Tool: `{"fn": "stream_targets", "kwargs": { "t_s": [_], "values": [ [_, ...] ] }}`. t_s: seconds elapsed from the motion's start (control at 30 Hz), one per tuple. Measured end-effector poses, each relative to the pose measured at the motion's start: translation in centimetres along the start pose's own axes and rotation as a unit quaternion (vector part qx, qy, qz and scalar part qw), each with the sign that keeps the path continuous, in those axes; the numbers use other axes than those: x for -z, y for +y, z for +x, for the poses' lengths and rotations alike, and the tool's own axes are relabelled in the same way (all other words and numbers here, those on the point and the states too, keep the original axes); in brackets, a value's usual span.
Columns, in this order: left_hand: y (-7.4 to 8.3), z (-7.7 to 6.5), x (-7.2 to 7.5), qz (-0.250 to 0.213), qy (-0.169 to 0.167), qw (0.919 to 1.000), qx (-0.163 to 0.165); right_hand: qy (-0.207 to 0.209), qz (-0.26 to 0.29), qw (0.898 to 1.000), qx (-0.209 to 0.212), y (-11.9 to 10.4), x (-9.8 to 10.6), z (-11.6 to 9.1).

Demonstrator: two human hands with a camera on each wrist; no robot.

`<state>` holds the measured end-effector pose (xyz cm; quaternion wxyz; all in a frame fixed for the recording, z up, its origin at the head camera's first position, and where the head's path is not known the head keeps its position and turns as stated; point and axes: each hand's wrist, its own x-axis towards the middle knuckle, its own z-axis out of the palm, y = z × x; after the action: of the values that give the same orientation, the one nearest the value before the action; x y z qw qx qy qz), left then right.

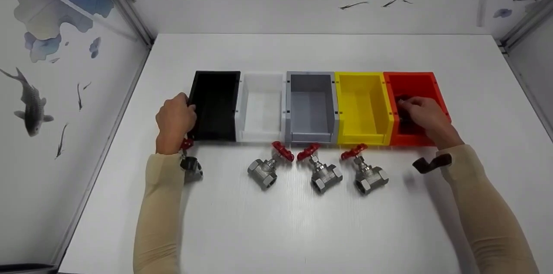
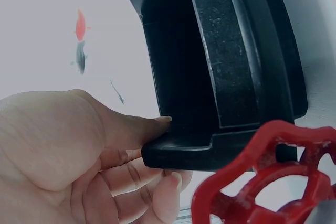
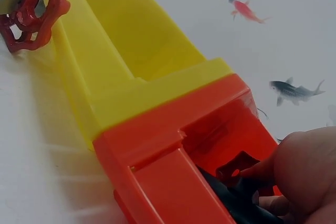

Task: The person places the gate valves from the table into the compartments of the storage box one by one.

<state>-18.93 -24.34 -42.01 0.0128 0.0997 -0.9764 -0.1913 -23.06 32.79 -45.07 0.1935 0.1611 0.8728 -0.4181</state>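
Observation:
My left hand (image 1: 176, 114) pinches the left side wall of the black bin (image 2: 231, 51), thumb over the rim and fingers outside. Just below that hand shows a red handwheel (image 2: 262, 182) of a valve, partly covered by the wrist in the head view. On the right, my right hand (image 1: 425, 114) reaches into the red bin (image 1: 410, 78). Its thumb and fingers grip a dark part with a small hole (image 3: 239, 169), low inside the bin; I cannot tell what kind of part it is, since the hand hides much of it.
Between the black and red bins stand a white bin (image 1: 263, 112), a grey bin (image 1: 312, 112) and a yellow bin (image 1: 358, 105), side by side. In front lie three metal valves with red handwheels: a left valve (image 1: 263, 172), a middle valve (image 1: 325, 175) and a right valve (image 1: 369, 176).

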Motion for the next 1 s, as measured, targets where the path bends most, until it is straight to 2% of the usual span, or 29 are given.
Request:
{"fn": "stream_targets", "kwargs": {
  "t_s": [0.3, 0.53, 1.0],
  "values": [
    [-0.04, 0.04, -0.01, -0.001, -0.002, 1.0000, 0.001, 0.012, 0.002, 1.000, 0.000, 0.11, -0.23, 0.04],
    [0.01, -0.03, 0.12, 0.000, -0.009, 1.0000, -0.001, 0.027, -0.024, 0.999, 0.020, 0.43, -0.25, 0.38],
    [0.00, -0.06, 0.09, -0.006, -0.012, 0.9999, 0.007, 0.054, -0.037, 0.997, 0.032, 0.26, -0.68, 0.14]
  ]
}}
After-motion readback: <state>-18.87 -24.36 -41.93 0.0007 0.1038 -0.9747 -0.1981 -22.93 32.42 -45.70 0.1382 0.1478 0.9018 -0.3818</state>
